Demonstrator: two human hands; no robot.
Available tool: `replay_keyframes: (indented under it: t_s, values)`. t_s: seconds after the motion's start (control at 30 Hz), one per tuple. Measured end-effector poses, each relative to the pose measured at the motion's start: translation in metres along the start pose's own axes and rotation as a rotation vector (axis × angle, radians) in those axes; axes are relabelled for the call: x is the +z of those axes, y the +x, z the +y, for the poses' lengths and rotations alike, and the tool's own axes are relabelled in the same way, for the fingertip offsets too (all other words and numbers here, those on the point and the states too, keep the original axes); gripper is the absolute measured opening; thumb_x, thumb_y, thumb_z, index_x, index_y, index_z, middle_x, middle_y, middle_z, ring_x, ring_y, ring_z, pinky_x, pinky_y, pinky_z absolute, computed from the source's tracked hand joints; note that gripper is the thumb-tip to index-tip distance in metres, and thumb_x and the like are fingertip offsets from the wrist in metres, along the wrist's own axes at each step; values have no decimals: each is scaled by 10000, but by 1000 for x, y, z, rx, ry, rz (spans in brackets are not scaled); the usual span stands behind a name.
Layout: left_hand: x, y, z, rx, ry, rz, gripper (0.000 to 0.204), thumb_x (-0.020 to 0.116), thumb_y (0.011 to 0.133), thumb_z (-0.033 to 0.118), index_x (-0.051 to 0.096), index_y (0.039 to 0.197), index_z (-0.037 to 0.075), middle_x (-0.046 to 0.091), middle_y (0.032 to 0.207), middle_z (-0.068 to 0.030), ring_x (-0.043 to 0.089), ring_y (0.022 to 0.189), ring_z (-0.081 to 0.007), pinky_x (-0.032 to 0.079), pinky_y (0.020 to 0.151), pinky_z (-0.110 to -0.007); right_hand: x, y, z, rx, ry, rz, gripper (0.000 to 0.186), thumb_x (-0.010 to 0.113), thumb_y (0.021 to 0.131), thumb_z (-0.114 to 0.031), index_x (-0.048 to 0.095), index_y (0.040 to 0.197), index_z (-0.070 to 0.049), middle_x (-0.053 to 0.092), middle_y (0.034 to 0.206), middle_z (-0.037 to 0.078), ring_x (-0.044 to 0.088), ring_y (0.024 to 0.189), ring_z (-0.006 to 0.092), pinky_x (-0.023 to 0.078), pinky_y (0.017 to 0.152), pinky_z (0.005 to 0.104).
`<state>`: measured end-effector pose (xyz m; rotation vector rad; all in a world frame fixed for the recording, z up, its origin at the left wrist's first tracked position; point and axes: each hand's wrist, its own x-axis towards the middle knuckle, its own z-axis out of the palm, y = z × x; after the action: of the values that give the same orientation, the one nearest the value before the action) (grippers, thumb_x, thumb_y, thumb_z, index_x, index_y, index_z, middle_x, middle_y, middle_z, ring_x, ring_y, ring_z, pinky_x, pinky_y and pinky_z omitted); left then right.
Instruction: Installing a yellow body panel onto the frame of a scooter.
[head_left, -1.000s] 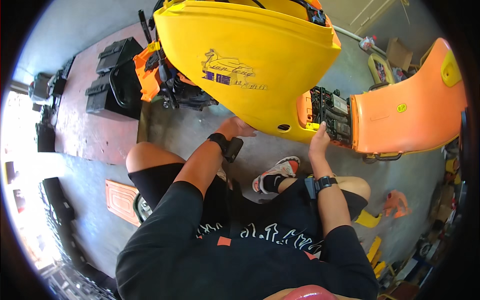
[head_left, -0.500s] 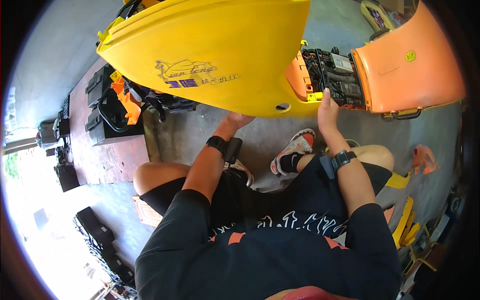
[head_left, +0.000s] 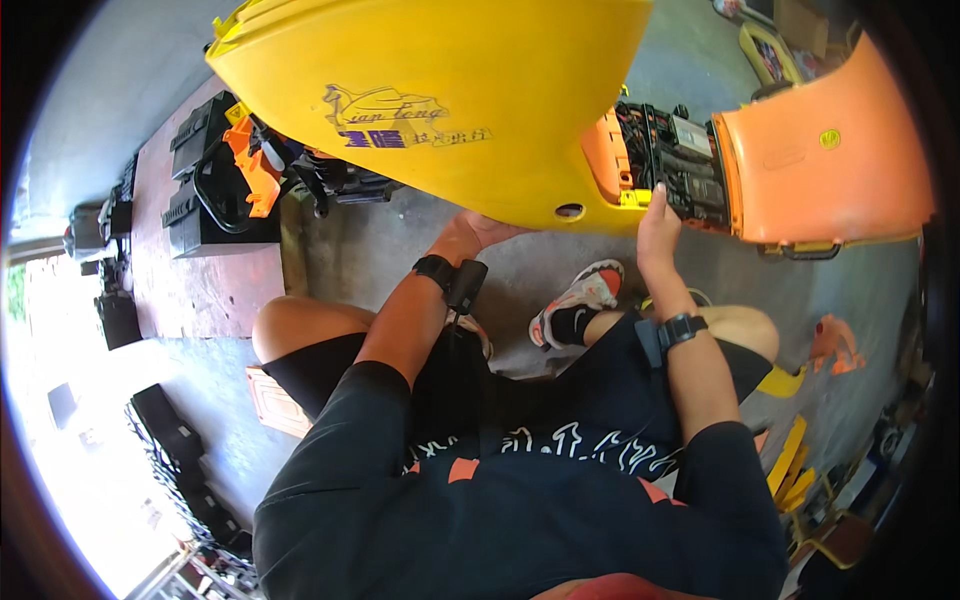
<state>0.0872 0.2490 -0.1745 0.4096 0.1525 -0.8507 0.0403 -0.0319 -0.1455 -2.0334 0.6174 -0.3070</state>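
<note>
A large yellow body panel (head_left: 460, 70) with a printed graphic and a round hole hangs across the top. My left hand (head_left: 475, 228) is closed at its lower edge, fingers partly hidden underneath. My right hand (head_left: 658, 230) grips its lower right end, thumb upward beside a small yellow piece. Behind that end lie an orange inner part (head_left: 605, 150) and exposed black wiring and boxes (head_left: 680, 170). A curved orange scooter body part (head_left: 820, 180) adjoins them on the right. Left of the panel are orange bracketry (head_left: 257, 175) and black mechanical parts.
A pinkish board (head_left: 165, 295) at left carries black cases (head_left: 210, 230). My bent legs and shoes are below the panel. Loose orange (head_left: 835, 345) and yellow pieces (head_left: 785, 465) lie on the floor at right. More black cases (head_left: 175, 440) line the lower left, near a bright opening.
The yellow panel has shifted left and farther from my body, with both hands staying on it. The whole view has also shifted slightly.
</note>
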Motion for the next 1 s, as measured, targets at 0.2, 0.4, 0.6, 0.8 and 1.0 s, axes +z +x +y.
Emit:
replay_keyframes:
  t_s: [0.2, 0.4, 0.6, 0.8, 1.0]
  values:
    - [-31, 1, 1, -67, -55, 80, 496, 638, 915, 307, 531, 1304, 19, 553, 1330, -178, 514, 1212, -401, 400, 1038, -590, 5, -7, -21, 75, 123, -12, 604, 421, 1013, -459, 632, 777, 56, 606, 699, 82, 507, 647, 158, 424, 637, 344]
    - [-28, 5, -13, -21, -35, 108, 482, 572, 942, 368, 553, 1287, 31, 544, 1343, -185, 541, 1171, -383, 425, 982, -606, 0, -10, -21, 104, 146, -15, 594, 440, 1009, -457, 646, 799, 59, 616, 730, 60, 521, 668, 137, 427, 639, 324]
    - [-29, -1, -11, -20, 26, 71, 518, 603, 937, 342, 529, 1317, -1, 558, 1311, -214, 513, 1182, -412, 359, 1044, -602, 4, -9, -17, 32, 167, 42, 576, 443, 1013, -443, 620, 756, 42, 587, 700, 41, 483, 642, 128, 410, 617, 324]
    - [-1, -7, -3, -129, -100, 86, 532, 518, 944, 415, 485, 1345, 67, 500, 1399, -154, 444, 1290, -380, 293, 1082, -617, -3, 2, -12, 15, 64, 47, 634, 427, 1009, -469, 527, 704, 78, 493, 611, 99, 417, 623, 165, 389, 610, 381]
    - [21, -2, -5, -228, -241, 186, 541, 473, 933, 493, 488, 1342, 139, 506, 1396, -112, 462, 1256, -347, 314, 1050, -585, -8, 4, -20, 49, 46, 49, 609, 411, 994, -454, 584, 777, 89, 585, 692, 272, 557, 647, 378, 431, 663, 461]
